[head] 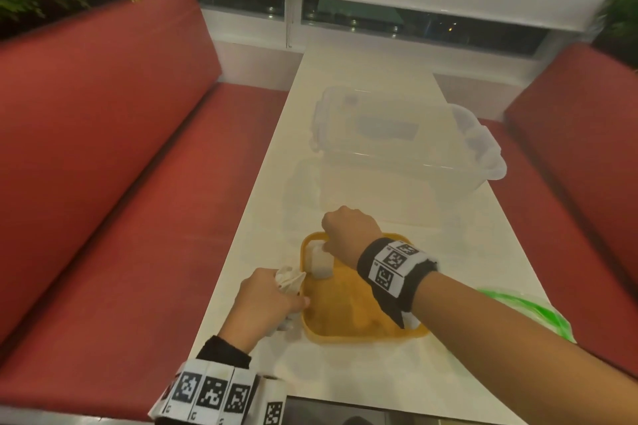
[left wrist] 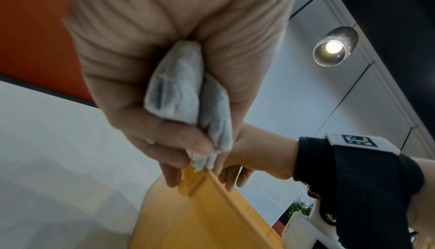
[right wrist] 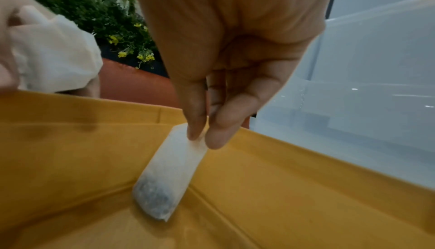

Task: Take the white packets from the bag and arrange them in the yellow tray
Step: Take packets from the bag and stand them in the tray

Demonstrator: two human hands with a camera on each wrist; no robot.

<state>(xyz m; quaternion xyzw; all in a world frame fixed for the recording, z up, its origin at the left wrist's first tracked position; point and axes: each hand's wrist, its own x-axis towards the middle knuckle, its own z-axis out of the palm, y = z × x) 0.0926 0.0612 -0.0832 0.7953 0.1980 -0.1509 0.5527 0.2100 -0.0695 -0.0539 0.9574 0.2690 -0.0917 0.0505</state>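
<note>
A yellow tray [head: 362,338] sits on the pale table [head: 345,114] near the person's edge, and everything else arranges itself around it. The right hand [head: 348,228] reaches over the tray's far left corner, thumb and forefinger pinching the top edge of a white packet [right wrist: 169,171]; the other fingers are tucked behind. The packet hangs tilted, its lower end touching the tray floor right in that corner, and dark grainy contents show through the thin paper at the bottom. No print or brand can be read on it.

Just beside the tray's left rim, the left hand [head: 262,304] is closed round a bunch of white packets [left wrist: 186,92], crumpled together in the fist, ends poking out above and below the curled fingers. They too show dark fill but no legible writing.

Both wrists carry black bands with white blocks printed in square black-and-white marker codes [head: 390,262]; there are no readable words.

Beyond the tray's far side stands a clear plastic box [head: 397,148], blurred. To the tray's right, at the table edge, lies a bag with green markings [head: 528,310], well apart from either hand. Red bench seats [head: 103,148] flank the table.
</note>
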